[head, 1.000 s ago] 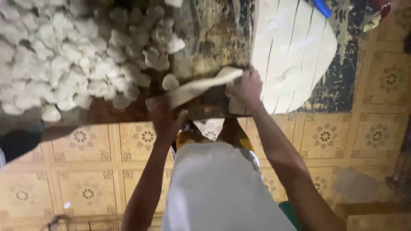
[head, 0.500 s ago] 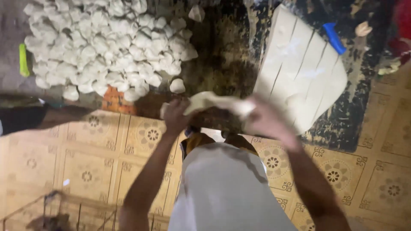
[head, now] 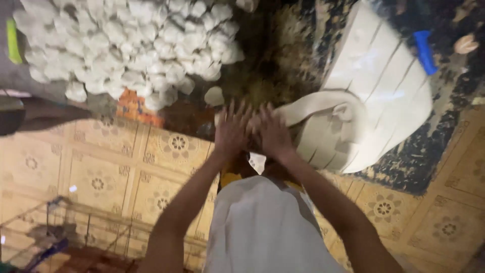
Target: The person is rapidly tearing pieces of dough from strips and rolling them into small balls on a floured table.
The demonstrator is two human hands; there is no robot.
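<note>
Since the earlier frames both hands have come together over the near end of the dough strip, which then hung stretched between them, and the view has dropped closer to the floor. Going left to right: a green object (head: pixel 12 40) lies at the far left edge, then a big heap of white dough pieces (head: pixel 126 45) on the dark work surface (head: pixel 262 65), with one stray piece (head: pixel 216 95) just beside the hands. The left hand (head: pixel 231 129) is spread, fingers fanned and palm down, pressing on the strip's near end; nothing is pinched in it that shows. The right hand (head: pixel 273 132) sits touching it, also flat and open-fingered; blur hides whether any fingertip curls around the dough. The dough strip (head: pixel 318 103) runs from under the hands in a curve to the right, draped onto the scored dough slab (head: pixel 374 96), which is cut into parallel strips. A blue tool (head: pixel 423 50) rests at the slab's far edge. Both forearms reach forward from the bottom of the view, elbows bent, wrists close together. Judged from this, pressing goes best with even palm weight, keeping the strip's free end from pulling the neighbouring cut strips out of line. Patterned floor tiles (head: pixel 101 177) fill the lower view.
</note>
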